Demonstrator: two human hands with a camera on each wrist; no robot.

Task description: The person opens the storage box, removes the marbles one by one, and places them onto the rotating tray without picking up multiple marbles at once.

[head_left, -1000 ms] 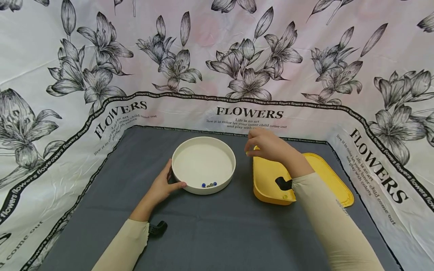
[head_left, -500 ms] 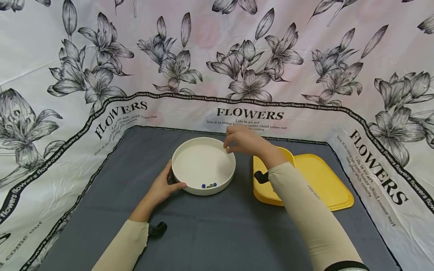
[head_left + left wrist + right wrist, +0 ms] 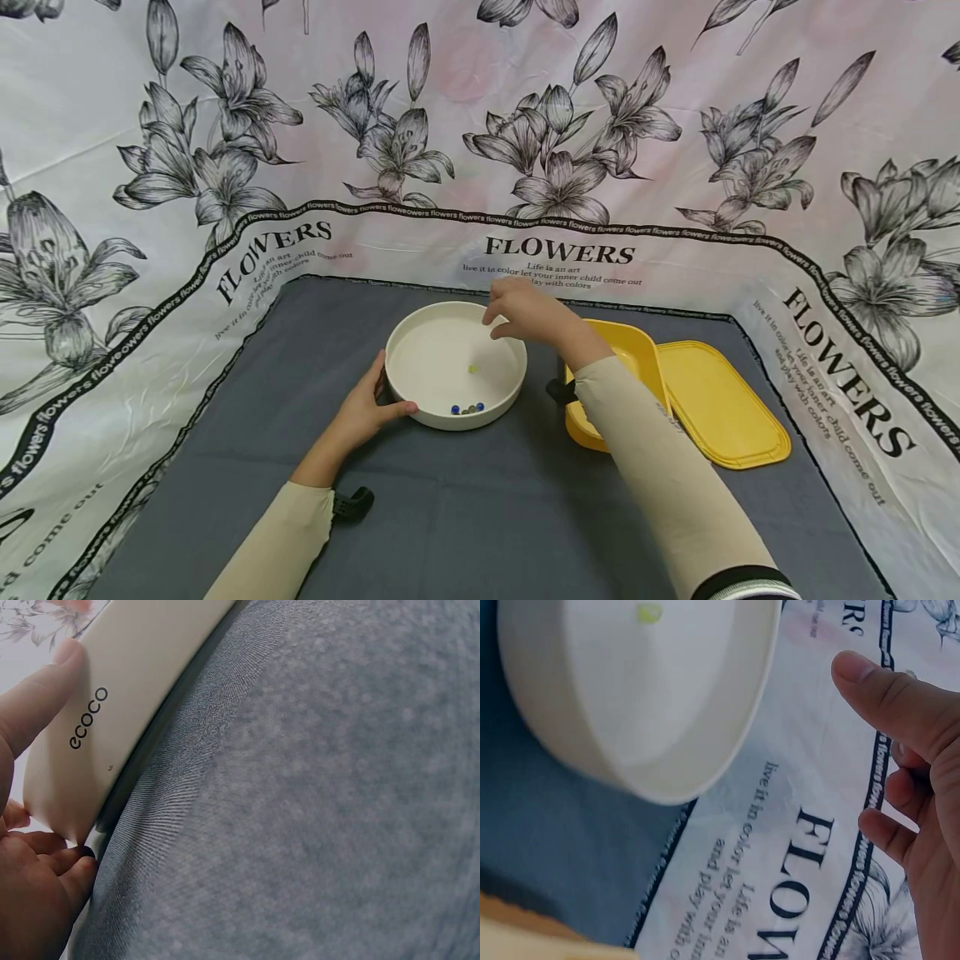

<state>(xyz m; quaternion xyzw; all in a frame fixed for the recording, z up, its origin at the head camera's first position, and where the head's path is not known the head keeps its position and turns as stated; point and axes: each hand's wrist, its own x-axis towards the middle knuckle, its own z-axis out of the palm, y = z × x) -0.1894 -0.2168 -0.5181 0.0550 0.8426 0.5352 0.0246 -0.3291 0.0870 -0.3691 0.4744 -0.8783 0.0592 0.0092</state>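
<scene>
A round white tray [image 3: 450, 350] stands on the grey cloth, its side marked "ecoco" in the left wrist view. My left hand [image 3: 367, 410] grips its left side, thumb near the front rim and fingers around the outside wall. Inside the tray, blue and greyish marbles [image 3: 468, 409] lie together along the near wall. A yellow-green marble [image 3: 473, 368], blurred in the right wrist view, is farther in by itself. Over the tray's right rear rim hovers my right hand [image 3: 528, 312], thumb and fingers parted, holding nothing visible.
Right of the tray is a yellow plastic box [image 3: 581, 429], partly hidden by my right forearm. Its likely lid, a flat yellow panel [image 3: 723, 404], lies beside it. Flower-printed white cloth [image 3: 420, 242] rises behind the grey cloth [image 3: 450, 525].
My right hand has moved left from above the yellow box to the tray and let go of the yellow-green marble, which is now in the tray. My left hand keeps its place.
</scene>
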